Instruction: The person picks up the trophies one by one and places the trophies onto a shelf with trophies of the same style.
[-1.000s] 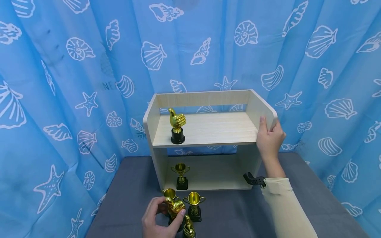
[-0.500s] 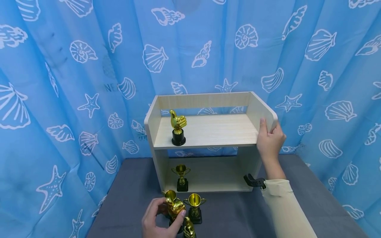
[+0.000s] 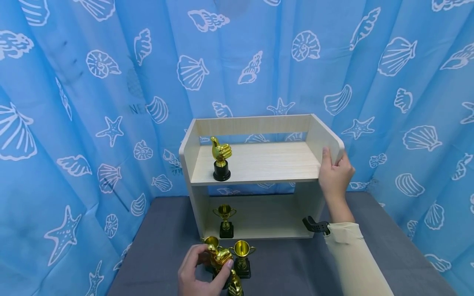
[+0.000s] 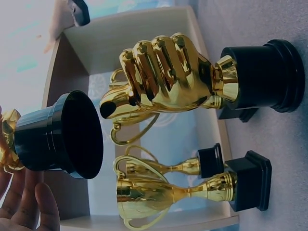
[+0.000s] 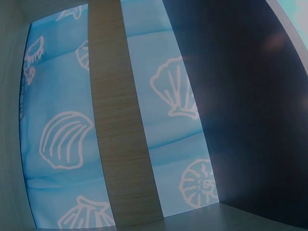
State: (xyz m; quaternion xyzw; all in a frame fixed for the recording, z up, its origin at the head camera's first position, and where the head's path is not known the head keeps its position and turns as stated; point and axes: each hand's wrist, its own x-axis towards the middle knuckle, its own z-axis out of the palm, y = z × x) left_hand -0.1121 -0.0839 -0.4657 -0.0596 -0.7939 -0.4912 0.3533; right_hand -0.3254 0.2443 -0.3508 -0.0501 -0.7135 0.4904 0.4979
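My left hand holds a gold thumbs-up trophy in front of the shelf. In the left wrist view the black base of this trophy is off the table, its dark underside showing. A second thumbs-up trophy stands on the table beside it. Two gold cup trophies stand close by: one cup in plain sight, another cup partly hidden behind my left hand. With thumb and fingers, my right hand grips the right side panel of the pale wooden shelf.
On the upper shelf, at left, stands a thumbs-up trophy. A cup trophy stands on the lower shelf at left. Dark grey cloth covers the table. A blue shell-patterned curtain hangs close behind.
Over the last half second the left hand and its thumbs-up trophy have shifted slightly up and right. My right hand keeps its grip on the shelf panel.
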